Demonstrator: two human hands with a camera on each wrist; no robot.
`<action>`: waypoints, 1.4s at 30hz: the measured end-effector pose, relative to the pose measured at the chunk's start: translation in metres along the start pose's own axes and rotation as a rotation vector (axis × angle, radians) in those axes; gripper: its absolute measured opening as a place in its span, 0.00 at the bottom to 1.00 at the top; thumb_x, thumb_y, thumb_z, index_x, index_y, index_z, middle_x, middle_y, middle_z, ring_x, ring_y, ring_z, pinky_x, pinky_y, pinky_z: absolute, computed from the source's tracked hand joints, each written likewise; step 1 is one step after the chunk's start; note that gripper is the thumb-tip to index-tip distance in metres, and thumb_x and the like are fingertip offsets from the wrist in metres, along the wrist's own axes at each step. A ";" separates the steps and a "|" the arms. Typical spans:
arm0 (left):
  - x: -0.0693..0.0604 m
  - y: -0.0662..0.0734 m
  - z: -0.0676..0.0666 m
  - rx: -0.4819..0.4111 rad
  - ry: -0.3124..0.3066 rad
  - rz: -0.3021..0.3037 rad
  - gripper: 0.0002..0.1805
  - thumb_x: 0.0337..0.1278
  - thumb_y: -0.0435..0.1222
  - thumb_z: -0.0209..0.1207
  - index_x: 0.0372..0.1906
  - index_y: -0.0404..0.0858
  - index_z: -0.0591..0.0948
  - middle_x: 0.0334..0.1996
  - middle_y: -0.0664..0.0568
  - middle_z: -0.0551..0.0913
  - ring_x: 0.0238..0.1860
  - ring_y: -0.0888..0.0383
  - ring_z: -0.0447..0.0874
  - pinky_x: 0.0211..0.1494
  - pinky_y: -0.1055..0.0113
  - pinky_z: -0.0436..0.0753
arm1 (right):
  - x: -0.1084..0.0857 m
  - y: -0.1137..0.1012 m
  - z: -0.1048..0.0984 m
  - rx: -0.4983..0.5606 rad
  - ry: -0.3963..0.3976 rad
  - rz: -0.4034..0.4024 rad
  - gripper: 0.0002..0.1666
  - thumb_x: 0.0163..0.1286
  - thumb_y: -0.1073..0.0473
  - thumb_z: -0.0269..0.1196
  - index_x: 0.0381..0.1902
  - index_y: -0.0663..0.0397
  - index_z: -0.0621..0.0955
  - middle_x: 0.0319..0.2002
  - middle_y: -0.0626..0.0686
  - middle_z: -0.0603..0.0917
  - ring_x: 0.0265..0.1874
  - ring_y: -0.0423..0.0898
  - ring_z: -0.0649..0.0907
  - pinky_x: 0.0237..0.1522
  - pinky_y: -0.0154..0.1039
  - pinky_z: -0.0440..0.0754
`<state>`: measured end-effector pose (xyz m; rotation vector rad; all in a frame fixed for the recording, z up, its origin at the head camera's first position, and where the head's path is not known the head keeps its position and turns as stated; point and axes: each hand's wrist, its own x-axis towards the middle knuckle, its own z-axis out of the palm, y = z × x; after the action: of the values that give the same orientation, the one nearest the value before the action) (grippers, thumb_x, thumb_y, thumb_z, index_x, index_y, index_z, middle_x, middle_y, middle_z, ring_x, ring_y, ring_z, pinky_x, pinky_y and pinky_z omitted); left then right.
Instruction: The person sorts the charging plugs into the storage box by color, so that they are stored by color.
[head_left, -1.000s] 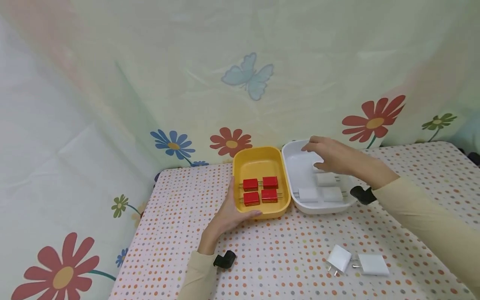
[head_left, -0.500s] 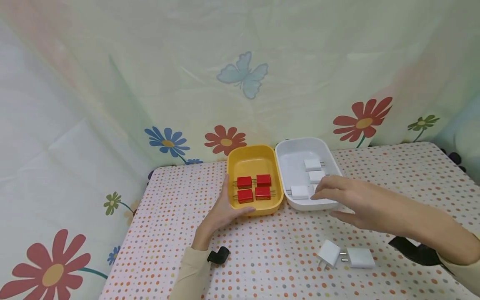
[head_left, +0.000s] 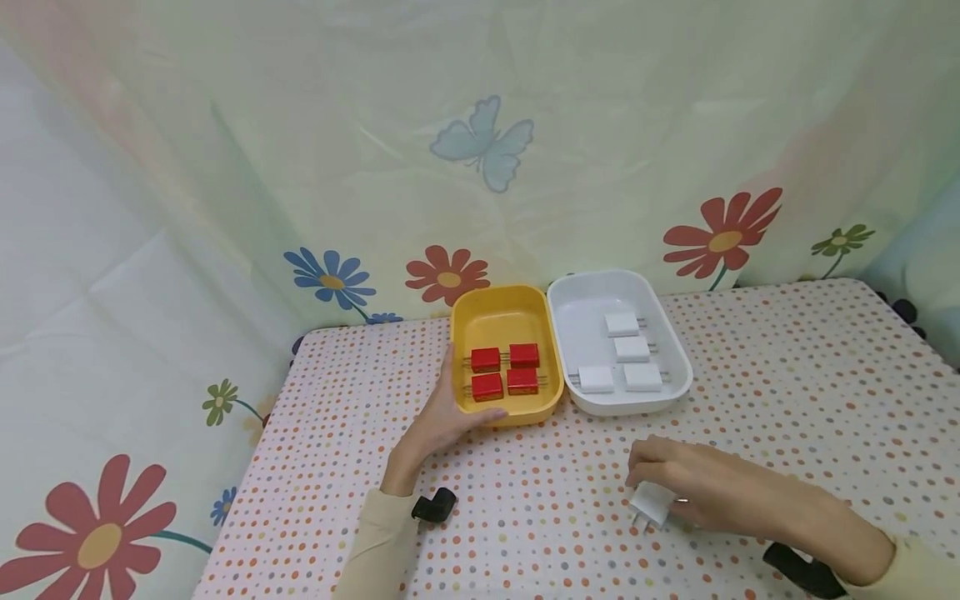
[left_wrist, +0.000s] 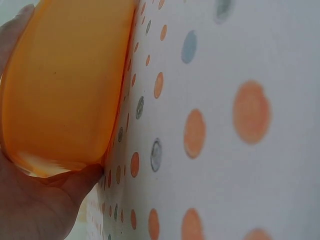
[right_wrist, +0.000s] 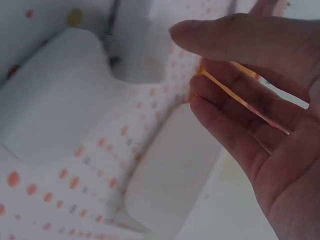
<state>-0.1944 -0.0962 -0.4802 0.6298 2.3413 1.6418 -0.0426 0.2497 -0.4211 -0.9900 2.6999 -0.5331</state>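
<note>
My left hand [head_left: 441, 419] holds the near-left corner of the yellow tray [head_left: 502, 322], with the thumb along the near wall and the fingers on the left side. Red plug adapters [head_left: 485, 360], several of them, lie in that tray. My right hand [head_left: 705, 485] is over the loose white plug adapters on the tablecloth, thumb and fingers apart with nothing gripped. One white plug adapter [head_left: 652, 502] shows beside its fingers, prongs toward me. A second is hidden under the hand except for a prong. The right wrist view shows a blurred white adapter [right_wrist: 55, 95] left of the fingers.
A white tray [head_left: 587, 310] stands against the yellow tray's right side and contains several white plug adapters [head_left: 632, 348]. A flowered curtain [head_left: 480, 208] rises behind the table. The dotted tablecloth [head_left: 525, 517] stretches in front of both trays.
My right hand has come out of the white tray and moved down toward me to the loose white adapters. My left hand stays on the yellow tray.
</note>
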 end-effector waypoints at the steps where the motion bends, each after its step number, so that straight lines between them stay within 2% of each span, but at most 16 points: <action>1: 0.000 0.000 0.000 -0.004 0.001 0.001 0.73 0.51 0.44 0.80 0.85 0.51 0.33 0.79 0.47 0.61 0.72 0.51 0.69 0.73 0.47 0.72 | 0.001 0.001 0.003 0.010 -0.008 0.007 0.27 0.50 0.75 0.79 0.44 0.45 0.88 0.46 0.40 0.81 0.44 0.37 0.81 0.42 0.39 0.87; 7: 0.000 -0.001 0.000 -0.004 0.002 -0.010 0.73 0.52 0.42 0.79 0.85 0.49 0.33 0.78 0.47 0.62 0.71 0.51 0.69 0.72 0.49 0.74 | 0.005 0.006 0.015 0.046 -0.020 0.009 0.27 0.48 0.74 0.80 0.44 0.44 0.89 0.43 0.37 0.80 0.42 0.34 0.79 0.41 0.39 0.87; 14: -0.001 0.002 0.000 0.035 0.037 -0.083 0.73 0.52 0.41 0.79 0.85 0.53 0.32 0.80 0.48 0.59 0.73 0.50 0.66 0.74 0.49 0.71 | 0.011 0.007 0.020 0.030 0.005 0.012 0.26 0.48 0.69 0.81 0.45 0.44 0.88 0.44 0.39 0.81 0.44 0.41 0.83 0.45 0.43 0.88; 21: 0.000 0.001 0.001 0.009 0.023 -0.061 0.74 0.50 0.41 0.80 0.85 0.53 0.33 0.80 0.49 0.59 0.73 0.51 0.67 0.75 0.51 0.71 | 0.014 0.011 0.023 0.023 0.012 0.040 0.25 0.49 0.61 0.82 0.47 0.48 0.88 0.46 0.43 0.83 0.46 0.46 0.85 0.47 0.46 0.88; 26: 0.000 0.002 0.000 0.037 0.026 -0.079 0.75 0.49 0.45 0.81 0.85 0.52 0.32 0.81 0.49 0.57 0.74 0.51 0.65 0.76 0.51 0.70 | 0.014 0.013 0.025 0.023 0.017 0.045 0.27 0.49 0.63 0.82 0.49 0.49 0.88 0.49 0.47 0.84 0.49 0.52 0.86 0.50 0.51 0.87; 31: -0.001 0.002 -0.002 0.016 0.022 -0.048 0.75 0.49 0.43 0.81 0.85 0.51 0.32 0.81 0.49 0.57 0.74 0.51 0.65 0.75 0.52 0.71 | 0.013 0.014 0.026 0.017 0.017 0.042 0.28 0.49 0.65 0.81 0.51 0.50 0.88 0.52 0.51 0.85 0.52 0.55 0.85 0.51 0.54 0.86; 37: 0.000 0.001 -0.001 0.008 0.019 -0.041 0.73 0.52 0.43 0.79 0.85 0.49 0.32 0.80 0.47 0.58 0.73 0.50 0.67 0.74 0.49 0.72 | 0.012 0.017 0.019 0.026 0.021 0.015 0.25 0.52 0.63 0.82 0.50 0.47 0.88 0.50 0.44 0.83 0.48 0.45 0.84 0.48 0.47 0.88; 42: -0.001 0.002 -0.001 0.034 0.023 -0.064 0.74 0.52 0.44 0.79 0.85 0.50 0.32 0.81 0.47 0.57 0.74 0.51 0.65 0.75 0.50 0.69 | 0.009 0.017 0.002 0.045 0.056 0.013 0.26 0.53 0.61 0.82 0.50 0.44 0.87 0.49 0.39 0.81 0.46 0.38 0.82 0.47 0.44 0.88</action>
<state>-0.1935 -0.0972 -0.4776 0.5397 2.3852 1.5934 -0.0589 0.2551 -0.4309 -0.9589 2.7287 -0.6253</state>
